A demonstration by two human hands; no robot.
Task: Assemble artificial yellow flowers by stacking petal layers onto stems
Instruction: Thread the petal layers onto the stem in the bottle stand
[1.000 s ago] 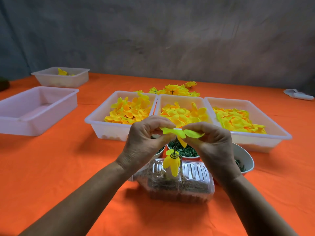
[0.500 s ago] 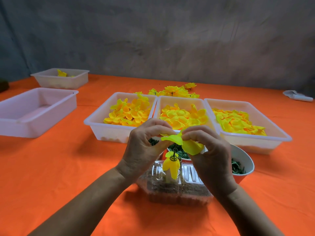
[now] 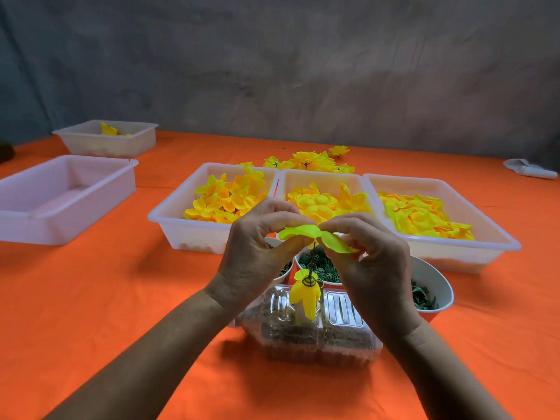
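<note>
My left hand (image 3: 257, 253) and my right hand (image 3: 372, 259) together pinch a bright yellow petal layer (image 3: 315, 236) at the top of a thin dark stem (image 3: 312, 260). Lower on the stem hangs a folded yellow petal layer (image 3: 304, 294) with a green ring at its top. The stem rises from a clear plastic box (image 3: 309, 328) filled with brown grit. Three white trays hold loose yellow petals: a left tray (image 3: 169, 216), a middle tray (image 3: 321, 177) and a right tray (image 3: 485, 237).
Bowls with green ring parts (image 3: 321, 265) and green calyx parts (image 3: 433, 286) stand behind the box. Finished yellow flowers (image 3: 309, 162) lie beyond the trays. A large white tray (image 3: 60, 195) and a smaller one (image 3: 106, 140) sit at far left. A white object (image 3: 530, 169) lies far right.
Half a second ago the petal layer was bunched in my right fingers; now it is spread flat between both hands on the stem tip. The view shifted slightly.
</note>
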